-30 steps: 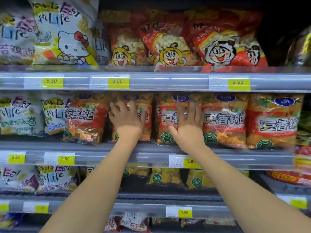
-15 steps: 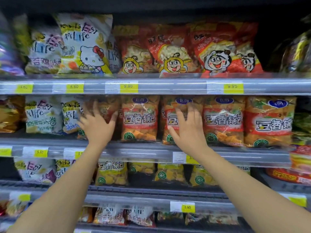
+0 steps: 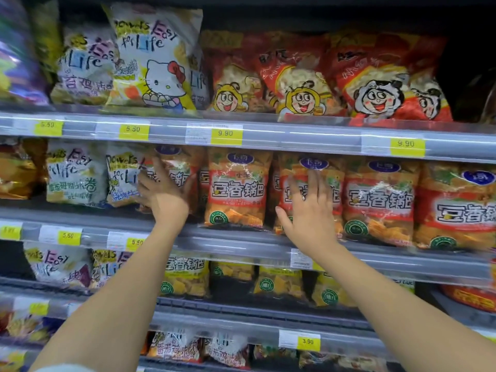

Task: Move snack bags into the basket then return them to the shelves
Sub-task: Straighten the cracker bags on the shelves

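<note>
A shop: tiered shelves (image 3: 268, 244) packed with snack bags (image 3: 236, 189), yellow price tags (image 3: 226, 133) along their edges.

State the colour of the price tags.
Price tags are yellow, seen in the head view.

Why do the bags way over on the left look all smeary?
In the head view, the purple bag at the left edge is smeared, probably from the camera moving; the shelf rail shows white glare streaks; the cat bag near the middle reads sharper.
</note>
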A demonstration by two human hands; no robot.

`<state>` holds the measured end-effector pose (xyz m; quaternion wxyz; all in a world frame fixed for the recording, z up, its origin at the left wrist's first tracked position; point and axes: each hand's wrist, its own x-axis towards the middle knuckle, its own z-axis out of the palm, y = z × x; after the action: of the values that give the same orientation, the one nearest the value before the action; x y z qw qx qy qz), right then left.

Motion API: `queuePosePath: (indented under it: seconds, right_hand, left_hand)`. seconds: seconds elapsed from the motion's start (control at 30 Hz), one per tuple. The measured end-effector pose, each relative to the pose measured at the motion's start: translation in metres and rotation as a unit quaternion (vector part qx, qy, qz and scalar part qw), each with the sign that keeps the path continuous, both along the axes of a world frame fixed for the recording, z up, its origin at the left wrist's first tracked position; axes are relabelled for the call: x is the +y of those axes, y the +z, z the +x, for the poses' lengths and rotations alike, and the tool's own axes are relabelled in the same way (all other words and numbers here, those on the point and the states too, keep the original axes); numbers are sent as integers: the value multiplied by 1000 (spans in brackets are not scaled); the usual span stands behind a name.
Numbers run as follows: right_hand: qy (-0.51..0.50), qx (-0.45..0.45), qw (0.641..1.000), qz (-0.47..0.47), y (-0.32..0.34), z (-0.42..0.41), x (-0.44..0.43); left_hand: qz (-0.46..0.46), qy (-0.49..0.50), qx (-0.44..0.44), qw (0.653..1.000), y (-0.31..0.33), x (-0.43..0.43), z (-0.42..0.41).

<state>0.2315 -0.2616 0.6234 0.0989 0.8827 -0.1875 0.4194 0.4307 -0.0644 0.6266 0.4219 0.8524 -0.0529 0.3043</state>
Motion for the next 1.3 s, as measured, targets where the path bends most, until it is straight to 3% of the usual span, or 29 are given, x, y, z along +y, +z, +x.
queuePosePath:
  seconds: [0.13, 0.37, 0.43, 0.5, 0.63, 0.73, 0.87, 0.97, 1.07, 1.17, 1.3]
  right_hand:
    - [-10, -12, 1000, -11, -4, 5, -3]
    - [11, -13, 1000, -9, 0, -2, -1]
    - [38, -52, 998, -17, 3, -10, 1]
    - [73, -117, 990, -40, 6, -20, 3]
    - [149, -220, 960, -93, 31, -40, 5]
    - [135, -267, 949, -103, 76, -47, -3]
    - [30, -266, 960, -77, 148, -49, -30]
    - [-43, -190, 980, -40, 190, -47, -56]
    - [-106, -72, 990, 51, 216, -35, -82]
    - [-126, 13, 979, 160, 231, -22, -101]
    - [-154, 53, 972, 171, 232, -15, -113]
  left_hand:
    - [45, 10, 74, 996, 5, -9, 13]
    - [17, -18, 69, 997, 11, -3, -8]
    - [7, -17, 7, 1000, 15, 1, -34]
    - [-17, -52, -110, 992, 20, 2, -74]
    - [-2, -150, -354, 923, 46, -11, -139]
    - [36, -144, -434, 888, 94, -33, -150]
    - [96, -118, -376, 914, 163, -74, -142]
    - [124, -137, -310, 932, 205, -109, -138]
    - [163, -137, -150, 965, 235, -149, -132]
    - [187, -139, 3, 972, 246, -182, -120]
    - [171, -155, 57, 971, 242, -200, -116]
